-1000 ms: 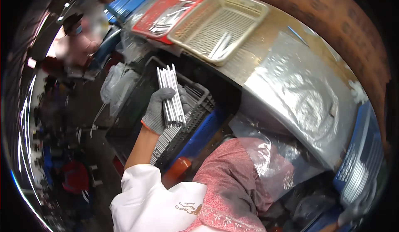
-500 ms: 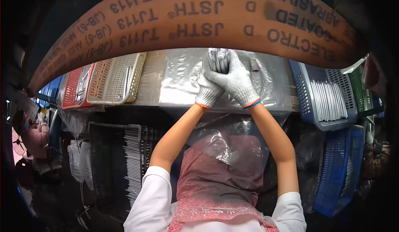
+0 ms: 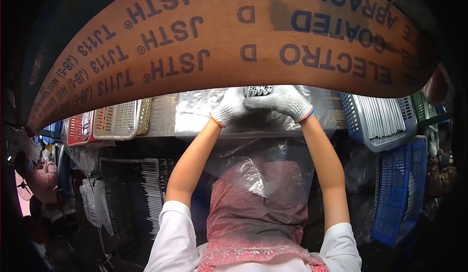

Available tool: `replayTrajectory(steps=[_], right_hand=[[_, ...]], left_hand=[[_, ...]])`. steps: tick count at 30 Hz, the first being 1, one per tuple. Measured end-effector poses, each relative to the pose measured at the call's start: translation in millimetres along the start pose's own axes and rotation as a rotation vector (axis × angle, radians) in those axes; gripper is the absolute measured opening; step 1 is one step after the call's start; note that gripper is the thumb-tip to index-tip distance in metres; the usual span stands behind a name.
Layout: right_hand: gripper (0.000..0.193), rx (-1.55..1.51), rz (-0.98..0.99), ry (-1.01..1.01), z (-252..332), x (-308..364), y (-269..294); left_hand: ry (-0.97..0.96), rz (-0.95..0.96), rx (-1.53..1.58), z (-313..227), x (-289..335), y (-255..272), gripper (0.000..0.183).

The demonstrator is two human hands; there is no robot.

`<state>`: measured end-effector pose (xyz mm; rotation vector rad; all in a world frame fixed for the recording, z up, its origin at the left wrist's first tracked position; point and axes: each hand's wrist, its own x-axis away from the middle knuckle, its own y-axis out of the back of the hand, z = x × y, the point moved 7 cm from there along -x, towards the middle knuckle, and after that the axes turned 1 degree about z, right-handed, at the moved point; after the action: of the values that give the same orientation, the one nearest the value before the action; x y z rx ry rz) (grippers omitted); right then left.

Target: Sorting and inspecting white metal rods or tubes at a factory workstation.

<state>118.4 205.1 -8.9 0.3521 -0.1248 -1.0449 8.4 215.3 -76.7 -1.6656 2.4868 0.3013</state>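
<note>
Both my hands wear pale grey knitted gloves and are together at the table's near side, around a bundle of thin metal tubes point(image 3: 258, 90). My left hand point(image 3: 233, 107) wraps the bundle's left side. My right hand point(image 3: 283, 101) closes over it from the right, its thumb lying across the front toward the left hand. Only the tubes' open near ends show between the gloves; the rest of the bundle is hidden. Under the hands, clear plastic sheeting point(image 3: 192, 113) covers the tabletop. A broad brown band point(image 3: 224, 43) with dark print hides everything beyond the hands.
A cream basket point(image 3: 119, 136) and a red basket point(image 3: 78, 140) stand on the left. To the right, a grey-blue basket point(image 3: 385, 145) holds many metal tubes, above a blue basket point(image 3: 390, 199). A dark crate point(image 3: 129, 160) with rods sits lower left. Another person's pink sleeve point(image 3: 44, 177) shows far left.
My wrists have spread farther apart, and my hands appear lower in the view. The brown band has dropped too, covering more of the bundle and tabletop.
</note>
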Motion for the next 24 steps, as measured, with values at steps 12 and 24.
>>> replayTrajectory(steps=[12, 24], right_hand=[[0.036, -0.176, -0.166, 0.248, -4.8, 4.5, 0.6], [0.029, -0.105, -0.143, 0.242, -10.0, -1.6, -5.0]], left_hand=[[0.152, 0.077, -0.395, -17.9, 14.5, 21.1, 0.025], [0.066, 0.035, -0.691, -36.7, 20.2, 17.6, 0.028]])
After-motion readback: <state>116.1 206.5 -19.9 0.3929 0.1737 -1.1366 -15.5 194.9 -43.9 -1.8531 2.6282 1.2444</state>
